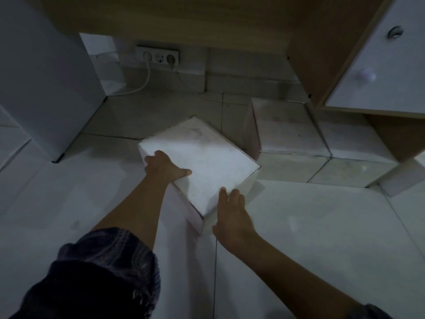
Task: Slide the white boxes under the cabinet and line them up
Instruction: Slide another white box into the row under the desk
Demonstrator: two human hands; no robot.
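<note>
A white box (202, 157) sits on the tiled floor, turned at an angle with one corner towards me. My left hand (164, 165) grips its left edge, thumb on the lid. My right hand (232, 210) presses flat against its near right side. Two more white boxes (285, 127) (354, 137) stand side by side to the right, partly beneath the wooden cabinet (326, 54). The angled box lies in front of the open gap under the wooden top.
A white appliance (46, 72) stands at the left. A wall socket strip (157, 56) with plugged cables is at the back, and a cable runs down to the floor. White drawer fronts (381, 65) with knobs are at the upper right. Another white box corner (400, 180) shows at the right.
</note>
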